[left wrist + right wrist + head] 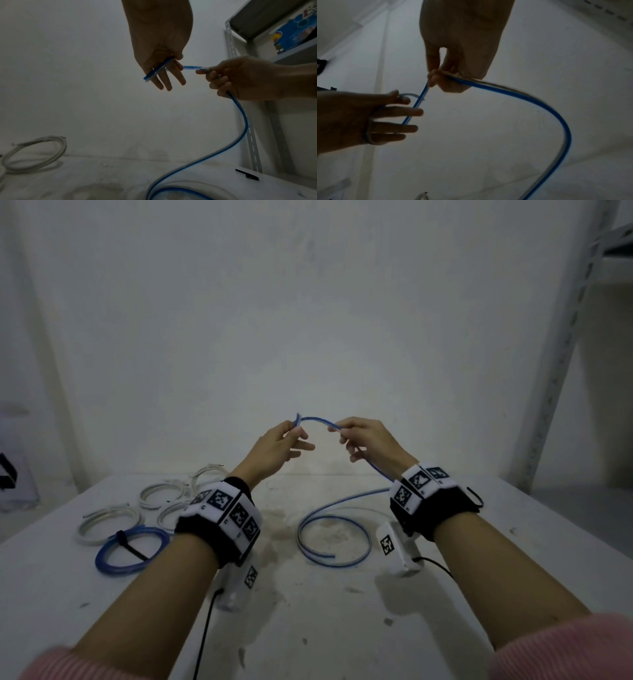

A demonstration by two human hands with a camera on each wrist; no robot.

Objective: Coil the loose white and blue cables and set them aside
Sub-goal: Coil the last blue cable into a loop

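Nearest the wearer, the white table [342,628] carries the slack of the loose blue cable [334,537]: one open loop lying flat at about 5 o'clock of table centre, its free end pointing inward, uncoiled. At 9 o'clock lies a finished blue coil [132,549] bound with a dark tie, and beyond it, toward 10 o'clock, several white coils [164,496] set aside close together.

Farther out, above the table, both hands are raised. The right hand [368,440] has fingers curled round the blue cable, which runs down from it to the loop. The left hand [277,445] pinches the cable's other end between thumb and forefinger, remaining fingers extended. A short arc of cable spans the two hands.

Judgement: the white cables look done; this blue cable is at the start of coiling, first turn not yet formed. The next move calls for the right hand to feed slack toward the left, which must hold the end fixed, while the table loop lifts without kinking.

A metal shelf upright [561,344] stands at 2 o'clock.
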